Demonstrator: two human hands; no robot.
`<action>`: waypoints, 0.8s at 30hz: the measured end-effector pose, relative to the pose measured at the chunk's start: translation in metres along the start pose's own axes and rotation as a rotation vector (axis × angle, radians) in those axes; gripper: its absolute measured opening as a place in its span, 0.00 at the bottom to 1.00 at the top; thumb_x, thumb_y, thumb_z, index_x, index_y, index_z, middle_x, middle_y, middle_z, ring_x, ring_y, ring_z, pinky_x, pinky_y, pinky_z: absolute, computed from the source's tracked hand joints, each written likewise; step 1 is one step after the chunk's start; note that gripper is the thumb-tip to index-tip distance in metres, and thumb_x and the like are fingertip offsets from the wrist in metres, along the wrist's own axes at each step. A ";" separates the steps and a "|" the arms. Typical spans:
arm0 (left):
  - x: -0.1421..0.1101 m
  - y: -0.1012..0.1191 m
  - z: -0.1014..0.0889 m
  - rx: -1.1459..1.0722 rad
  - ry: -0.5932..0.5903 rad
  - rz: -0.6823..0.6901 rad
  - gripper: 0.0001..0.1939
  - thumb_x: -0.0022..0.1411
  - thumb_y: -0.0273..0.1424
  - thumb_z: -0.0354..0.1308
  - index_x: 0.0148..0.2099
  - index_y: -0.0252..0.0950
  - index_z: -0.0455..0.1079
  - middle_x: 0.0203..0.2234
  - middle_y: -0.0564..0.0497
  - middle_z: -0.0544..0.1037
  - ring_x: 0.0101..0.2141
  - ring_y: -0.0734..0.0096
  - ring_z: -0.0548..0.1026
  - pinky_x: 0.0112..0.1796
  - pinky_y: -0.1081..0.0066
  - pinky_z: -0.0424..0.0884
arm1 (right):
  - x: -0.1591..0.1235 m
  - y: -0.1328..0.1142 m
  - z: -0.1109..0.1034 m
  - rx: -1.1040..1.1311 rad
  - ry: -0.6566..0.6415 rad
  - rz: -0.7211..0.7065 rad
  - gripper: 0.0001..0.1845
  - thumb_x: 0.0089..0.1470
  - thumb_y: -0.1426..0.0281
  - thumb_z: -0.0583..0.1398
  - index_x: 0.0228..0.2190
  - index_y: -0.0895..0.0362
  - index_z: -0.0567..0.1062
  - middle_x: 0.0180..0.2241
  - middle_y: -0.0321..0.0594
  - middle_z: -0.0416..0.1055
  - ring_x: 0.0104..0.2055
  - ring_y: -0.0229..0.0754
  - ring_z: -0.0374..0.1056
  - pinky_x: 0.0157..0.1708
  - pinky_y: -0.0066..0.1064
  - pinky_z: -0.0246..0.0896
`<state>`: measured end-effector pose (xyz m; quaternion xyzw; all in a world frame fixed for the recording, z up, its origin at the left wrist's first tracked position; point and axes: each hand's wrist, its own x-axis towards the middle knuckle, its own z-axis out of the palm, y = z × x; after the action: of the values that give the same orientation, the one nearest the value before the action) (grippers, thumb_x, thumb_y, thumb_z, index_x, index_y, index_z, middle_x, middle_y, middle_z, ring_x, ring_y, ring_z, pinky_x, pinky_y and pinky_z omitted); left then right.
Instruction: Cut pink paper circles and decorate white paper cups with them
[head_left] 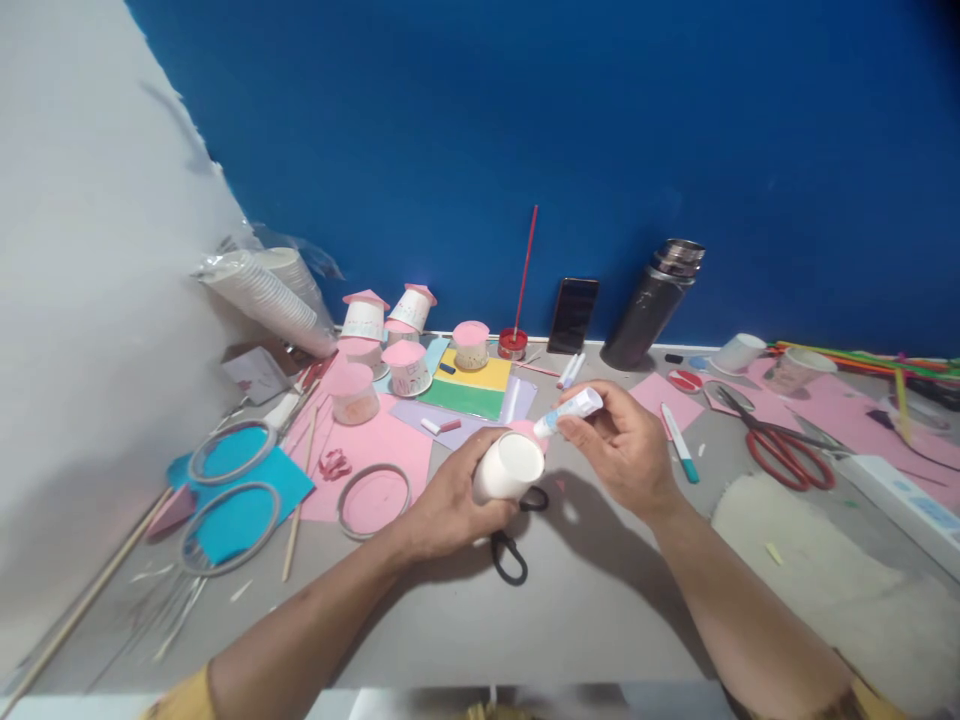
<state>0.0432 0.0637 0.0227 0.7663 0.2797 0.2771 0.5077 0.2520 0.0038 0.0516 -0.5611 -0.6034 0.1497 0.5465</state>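
Observation:
My left hand is wrapped round a white paper cup, its round end tilted toward me. In my right hand a white and light-blue glue stick is pinched between thumb and fingers. The stick's lower end points at the cup's rim; whether they touch, I cannot tell. Beneath the cup lie scissors with black handles, their blades mostly hidden. Part of a pink paper piece shows behind the cup.
Several cups with pink paper tops stand at the back left, near stacked cups in plastic. A dark flask and a phone lean on the blue wall. Red-handled scissors, a power strip and hoops lie around.

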 end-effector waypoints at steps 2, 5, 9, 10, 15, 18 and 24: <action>0.000 0.001 0.001 0.001 0.001 0.005 0.29 0.49 0.24 0.61 0.55 0.40 0.70 0.45 0.49 0.77 0.43 0.58 0.75 0.43 0.65 0.72 | -0.001 -0.001 0.001 0.014 0.015 0.000 0.12 0.59 0.58 0.64 0.38 0.53 0.74 0.35 0.39 0.76 0.32 0.41 0.72 0.35 0.31 0.69; -0.001 0.001 0.003 0.005 0.021 0.058 0.30 0.49 0.23 0.61 0.56 0.41 0.72 0.48 0.47 0.77 0.47 0.55 0.75 0.48 0.62 0.72 | -0.001 -0.005 0.006 -0.031 0.025 -0.011 0.12 0.58 0.58 0.64 0.36 0.53 0.74 0.33 0.38 0.76 0.31 0.41 0.71 0.34 0.31 0.68; -0.003 0.000 0.007 0.017 -0.018 0.105 0.26 0.48 0.20 0.60 0.51 0.41 0.75 0.44 0.47 0.78 0.44 0.55 0.76 0.48 0.60 0.73 | -0.004 -0.012 0.012 -0.022 -0.024 -0.032 0.10 0.60 0.59 0.63 0.35 0.53 0.74 0.32 0.37 0.76 0.30 0.40 0.70 0.32 0.30 0.67; -0.004 0.000 0.008 0.019 -0.037 0.103 0.25 0.48 0.20 0.60 0.49 0.41 0.76 0.43 0.48 0.78 0.43 0.56 0.77 0.47 0.61 0.73 | -0.005 -0.013 0.013 0.000 -0.045 -0.044 0.09 0.60 0.60 0.63 0.36 0.53 0.74 0.32 0.37 0.76 0.30 0.40 0.71 0.33 0.30 0.67; -0.004 -0.002 0.008 0.003 -0.046 0.065 0.23 0.50 0.22 0.60 0.49 0.39 0.74 0.39 0.48 0.78 0.40 0.58 0.77 0.43 0.62 0.75 | -0.012 -0.019 0.012 0.152 -0.207 -0.098 0.10 0.61 0.60 0.63 0.39 0.53 0.75 0.36 0.39 0.77 0.34 0.41 0.73 0.33 0.29 0.68; -0.004 -0.002 0.006 -0.017 -0.049 0.071 0.24 0.48 0.22 0.61 0.50 0.40 0.76 0.40 0.48 0.78 0.40 0.57 0.77 0.43 0.62 0.75 | -0.010 -0.017 0.008 0.082 -0.170 -0.117 0.10 0.62 0.59 0.62 0.38 0.53 0.75 0.36 0.40 0.77 0.35 0.42 0.72 0.34 0.31 0.69; -0.003 0.001 0.005 -0.036 -0.042 0.060 0.28 0.50 0.23 0.62 0.55 0.40 0.73 0.46 0.46 0.78 0.43 0.58 0.77 0.45 0.62 0.75 | -0.005 -0.010 0.003 0.043 0.015 -0.035 0.09 0.61 0.61 0.63 0.38 0.53 0.74 0.34 0.39 0.76 0.32 0.41 0.71 0.33 0.31 0.68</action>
<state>0.0447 0.0579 0.0218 0.7706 0.2409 0.2811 0.5188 0.2434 -0.0028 0.0562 -0.5395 -0.6057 0.1488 0.5656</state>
